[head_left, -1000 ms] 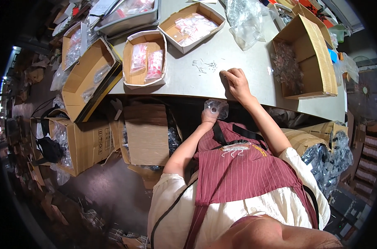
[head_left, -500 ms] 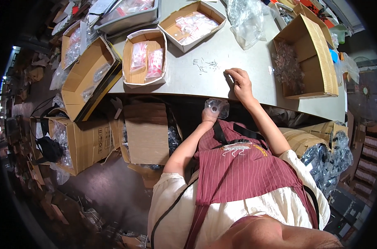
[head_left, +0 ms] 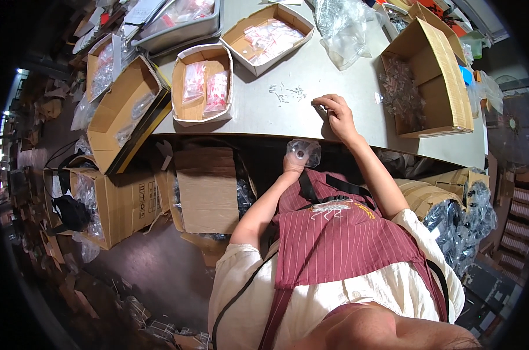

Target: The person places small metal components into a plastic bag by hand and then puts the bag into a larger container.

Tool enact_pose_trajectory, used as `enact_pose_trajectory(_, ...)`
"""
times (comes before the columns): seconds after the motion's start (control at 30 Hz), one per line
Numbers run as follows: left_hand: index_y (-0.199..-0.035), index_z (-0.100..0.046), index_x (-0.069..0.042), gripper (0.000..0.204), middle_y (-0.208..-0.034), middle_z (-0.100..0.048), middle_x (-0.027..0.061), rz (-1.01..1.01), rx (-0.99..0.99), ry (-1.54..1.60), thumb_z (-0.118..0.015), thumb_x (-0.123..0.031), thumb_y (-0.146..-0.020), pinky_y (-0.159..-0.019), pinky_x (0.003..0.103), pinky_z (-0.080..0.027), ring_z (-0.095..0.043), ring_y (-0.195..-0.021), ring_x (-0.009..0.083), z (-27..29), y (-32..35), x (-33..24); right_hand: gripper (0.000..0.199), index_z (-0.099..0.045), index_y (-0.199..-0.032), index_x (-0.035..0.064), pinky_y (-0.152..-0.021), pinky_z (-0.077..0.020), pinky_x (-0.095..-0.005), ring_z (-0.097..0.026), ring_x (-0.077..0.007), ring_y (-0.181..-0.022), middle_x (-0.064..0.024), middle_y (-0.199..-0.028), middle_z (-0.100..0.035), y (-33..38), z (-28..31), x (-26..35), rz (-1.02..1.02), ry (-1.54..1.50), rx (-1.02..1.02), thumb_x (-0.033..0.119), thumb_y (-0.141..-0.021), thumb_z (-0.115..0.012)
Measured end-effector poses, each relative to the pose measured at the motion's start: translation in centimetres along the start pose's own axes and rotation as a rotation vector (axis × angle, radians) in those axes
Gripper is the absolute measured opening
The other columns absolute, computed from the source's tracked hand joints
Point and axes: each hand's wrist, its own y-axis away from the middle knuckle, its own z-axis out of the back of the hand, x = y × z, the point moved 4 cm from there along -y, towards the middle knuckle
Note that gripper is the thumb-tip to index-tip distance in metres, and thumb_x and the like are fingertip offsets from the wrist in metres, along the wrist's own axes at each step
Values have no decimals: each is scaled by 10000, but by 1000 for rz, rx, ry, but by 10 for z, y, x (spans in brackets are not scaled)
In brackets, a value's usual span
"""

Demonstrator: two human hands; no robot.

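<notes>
My left hand [head_left: 292,164] is at the front edge of the table, its fingers closed around a clear plastic piece [head_left: 311,151] with a flared, squarish rim and a dark round spot in its middle. Over the tabletop, my right hand [head_left: 338,118] has its fingers bent and the fingertips drawn toward the thumb. Whatever they pinch, if anything, is too small to make out. Just left of those fingertips lies a loose scatter of small, thin metal pieces [head_left: 287,93], apart from the hand.
On the grey table [head_left: 258,119], a carton of small clear parts [head_left: 445,81] stands at right. Left and behind are a white-rimmed box with bagged pieces [head_left: 203,119], another box of small packets [head_left: 267,65] and a grey bin [head_left: 177,38]. Cartons [head_left: 206,192] stand below the edge.
My right hand has shifted very slightly to the left over the table. My left hand keeps the clear plastic piece in the same place.
</notes>
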Motion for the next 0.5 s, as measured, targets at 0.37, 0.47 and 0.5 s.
enact_pose_trajectory(0.37,-959,-753,-57,288,-966,-747,168,-65,-32,51,-761,-299,-803,-765,418,-569,-718,-890,359,-6,-4,8,472,-745,-1094,92,-936,-480,-365,-600,-297,-1063,-98,-1106,-663,3,-3,3,74,52,-30,-148,-792,-473)
enact_pose_trajectory(0.47,-964,-751,-55,297,-984,-743,177,-51,-23,71,-765,-303,-800,-779,428,-567,-715,-913,368,-4,-3,6,468,-744,-1090,92,-924,-484,-369,-602,-297,-1052,-96,-1101,-664,3,-2,3,82,61,-40,-148,-791,-476)
enact_pose_trajectory(0.5,-964,-751,-55,297,-984,-743,177,-48,-23,71,-765,-303,-800,-779,428,-567,-715,-913,368,-5,-3,7,448,-743,-1080,92,-920,-486,-369,-605,-296,-1044,-94,-1092,-668,2,-1,5,88,61,-36,-141,-796,-487)
